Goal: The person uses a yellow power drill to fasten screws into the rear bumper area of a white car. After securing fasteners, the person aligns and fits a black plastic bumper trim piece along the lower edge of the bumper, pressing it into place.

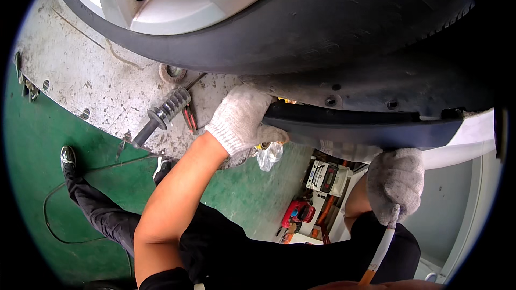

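A long dark trim strip [365, 127] runs along the car's wheel-arch edge, below the tyre. My left hand [242, 117], in a white knit glove, is closed round its left end, thumb underneath and the other fingers partly hidden. At the right, my right hand [396, 182], in a greyer glove, sits just under the strip with its fingers curled; whatever they hold is hidden. A lit cigarette [382, 247] rises from the lower edge, its ash tip overlapping the right glove in the picture.
The tyre [301, 32] and silver wheel rim [183, 13] fill the top. On the scuffed metal platform [80, 59] lie a spring-like tool with a black handle [161, 115], a tape roll [172, 72] and red-handled pliers [189, 119]. A cable [51, 215] crosses the green floor.
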### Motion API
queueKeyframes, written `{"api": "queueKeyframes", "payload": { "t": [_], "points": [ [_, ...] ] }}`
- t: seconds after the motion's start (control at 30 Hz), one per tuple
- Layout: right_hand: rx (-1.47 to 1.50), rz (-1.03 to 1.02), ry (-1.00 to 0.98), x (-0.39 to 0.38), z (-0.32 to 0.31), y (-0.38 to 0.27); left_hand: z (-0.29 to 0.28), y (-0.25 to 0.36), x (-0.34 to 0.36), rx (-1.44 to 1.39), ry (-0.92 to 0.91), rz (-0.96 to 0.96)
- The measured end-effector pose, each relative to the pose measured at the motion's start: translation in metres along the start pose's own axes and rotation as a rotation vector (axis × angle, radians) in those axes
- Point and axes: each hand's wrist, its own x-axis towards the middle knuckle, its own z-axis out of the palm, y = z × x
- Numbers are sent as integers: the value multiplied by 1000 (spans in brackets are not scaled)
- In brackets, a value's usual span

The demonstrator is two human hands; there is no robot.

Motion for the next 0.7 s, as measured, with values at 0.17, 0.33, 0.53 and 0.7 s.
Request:
{"api": "queueKeyframes", "payload": {
  "t": [0.17,0.33,0.53,0.7],
  "points": [
    [14,-98,-10,-11,-13,13,8,-18,5,-51,-16,50],
    [14,-99,-22,-5,-4,7,-2,-11,6,-84,-80,27],
    [63,3,-243,12,-25,3,-15,-10,7,-92,-177,-11],
    [115,2,-206,3,-31,3,-23,-16,11,-28,-332,20]
  ]
}}
